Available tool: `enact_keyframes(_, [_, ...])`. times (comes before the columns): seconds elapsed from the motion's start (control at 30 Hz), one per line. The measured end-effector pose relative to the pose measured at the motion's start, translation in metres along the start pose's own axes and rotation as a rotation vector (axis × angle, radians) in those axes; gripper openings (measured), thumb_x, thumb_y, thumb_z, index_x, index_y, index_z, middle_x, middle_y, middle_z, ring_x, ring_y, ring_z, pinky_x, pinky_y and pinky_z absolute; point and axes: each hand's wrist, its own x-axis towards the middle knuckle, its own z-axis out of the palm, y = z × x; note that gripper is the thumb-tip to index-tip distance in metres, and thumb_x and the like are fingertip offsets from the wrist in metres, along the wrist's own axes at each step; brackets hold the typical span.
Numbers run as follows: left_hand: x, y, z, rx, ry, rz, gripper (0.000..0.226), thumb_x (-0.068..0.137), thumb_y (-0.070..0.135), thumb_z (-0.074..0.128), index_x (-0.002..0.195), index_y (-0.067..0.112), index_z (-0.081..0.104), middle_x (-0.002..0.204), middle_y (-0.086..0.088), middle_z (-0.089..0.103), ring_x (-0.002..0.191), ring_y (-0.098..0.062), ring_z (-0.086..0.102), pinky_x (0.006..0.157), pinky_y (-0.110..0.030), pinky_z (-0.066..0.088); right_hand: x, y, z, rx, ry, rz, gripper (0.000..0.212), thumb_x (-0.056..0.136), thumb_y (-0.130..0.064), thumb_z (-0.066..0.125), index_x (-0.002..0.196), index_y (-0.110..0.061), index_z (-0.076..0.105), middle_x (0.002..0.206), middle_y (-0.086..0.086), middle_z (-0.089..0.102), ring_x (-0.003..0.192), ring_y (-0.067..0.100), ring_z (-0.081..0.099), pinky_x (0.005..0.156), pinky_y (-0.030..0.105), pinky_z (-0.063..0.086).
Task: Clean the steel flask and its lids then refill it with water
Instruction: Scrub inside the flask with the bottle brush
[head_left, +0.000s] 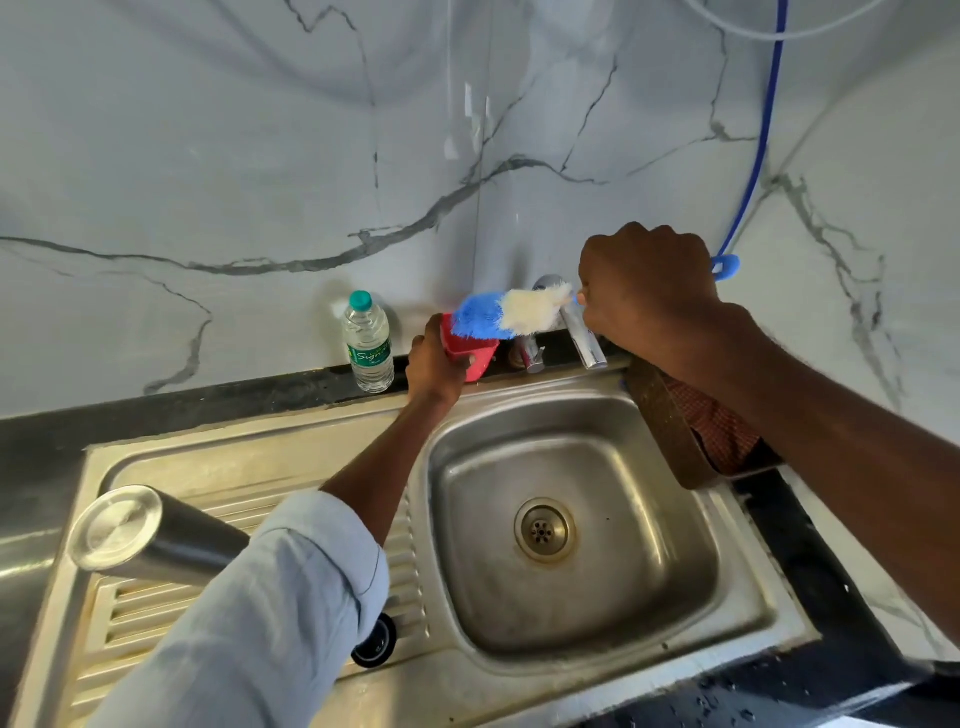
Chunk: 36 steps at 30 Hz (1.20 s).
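I am gripping the bottle brush (511, 310) in my right hand (649, 291) and the red holder (470, 353) in my left hand (434, 361). The steel flask (150, 535) looks heavy and slippery, so I am planning to grab its middle.

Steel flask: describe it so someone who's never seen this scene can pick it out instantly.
Start at the steel sink and move left of its basin onto the ribbed drainboard. The steel flask lies there on its side, its flat round end facing the camera, partly hidden behind the left forearm's pale sleeve. It is the only metal cylinder; the plastic water bottle stands upright by the wall.
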Motion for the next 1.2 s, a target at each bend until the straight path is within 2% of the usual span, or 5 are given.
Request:
enact_keyframes(0.33, [-0.003, 0.003, 0.001, -0.019, 0.026, -0.042, 0.068, 0.081, 0.02, 0.081, 0.141, 0.03, 0.049, 0.121, -0.007, 0.068, 0.108, -0.03, 0.066, 0.09, -0.045, 0.056, 0.054, -0.054, 0.008, -0.194, -0.031, -0.211, 0.016, 0.087, -0.007, 0.065, 0.101, -0.015, 0.066, 0.107, 0.007, 0.067, 0.104, 0.034, 0.065, 0.085, 0.039, 0.039])
enact_keyframes(0.63, [0.0, 0.0, 0.0, -0.047, 0.024, -0.037, 0.067, 0.079, 0.019, 0.082, 0.139, 0.026, 0.051, 0.12, -0.006, 0.07, 0.109, -0.028, 0.066, 0.094, -0.045, 0.055, 0.084, -0.093, 0.032, -0.382, 0.043, -0.385, 0.019, 0.092, -0.007, 0.062, 0.082, -0.018, 0.051, 0.097, 0.004, 0.068, 0.094, 0.03, 0.066, 0.088, 0.039, 0.04])
enact_keyframes(0.83, [-0.002, 0.002, -0.005, -0.032, 0.0, -0.026, 0.064, 0.081, 0.019, 0.081, 0.137, 0.026, 0.051, 0.119, -0.008, 0.07, 0.106, -0.031, 0.067, 0.089, -0.042, 0.055, 0.069, -0.047, -0.003, -0.233, 0.037, -0.195, 0.015, 0.089, -0.001, 0.058, 0.092, -0.015, 0.059, 0.105, 0.01, 0.066, 0.104, 0.035, 0.064, 0.094, 0.042, 0.04])
enact_keyframes(1.0, [-0.006, 0.01, -0.011, -0.032, -0.019, -0.06, 0.064, 0.083, 0.01, 0.076, 0.14, 0.019, 0.05, 0.122, -0.009, 0.07, 0.108, -0.031, 0.067, 0.084, -0.035, 0.053, 0.036, -0.014, -0.01, -0.14, 0.002, -0.021, 0.016, 0.088, -0.011, 0.071, 0.097, -0.015, 0.059, 0.085, 0.007, 0.049, 0.101, 0.034, 0.064, 0.075, 0.038, 0.033])
enact_keyframes(1.2, [-0.028, 0.015, -0.016, 0.024, 0.01, -0.126, 0.051, 0.088, 0.01, 0.068, 0.134, 0.007, 0.048, 0.121, -0.018, 0.068, 0.108, -0.041, 0.065, 0.084, -0.045, 0.054, -0.021, 0.007, 0.0, 0.12, 0.063, 0.155, 0.02, 0.092, -0.025, 0.068, 0.107, -0.011, 0.064, 0.105, 0.015, 0.064, 0.099, 0.039, 0.064, 0.073, 0.037, 0.034])
